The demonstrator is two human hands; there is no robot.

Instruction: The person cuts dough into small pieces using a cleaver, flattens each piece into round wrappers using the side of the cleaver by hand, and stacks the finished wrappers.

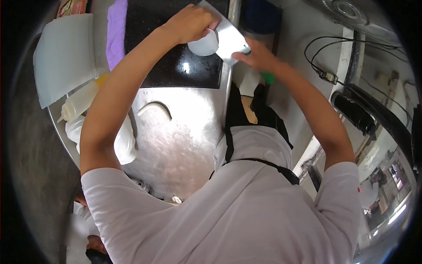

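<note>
A shiny flat metal piece (231,38) slants over the right edge of the black mat. My right hand (259,55) grips its lower right side, with the thumb on top and the other fingers partly hidden. My left hand (193,23) is closed at the top of a smooth white rounded piece (203,45), and its fingertips meet the upper left side of the metal piece. Below the white piece lies the black mat (176,70). Nearer my body, a curved white strip (154,108) rests on the steel table (162,145).
Left of the mat are a purple cloth (116,33), a translucent sheet or container (66,57), a squeeze bottle (81,101) and a white bundle (126,143). Black cables (316,66) hang at the right. Part of another person (90,222) shows at the lower left.
</note>
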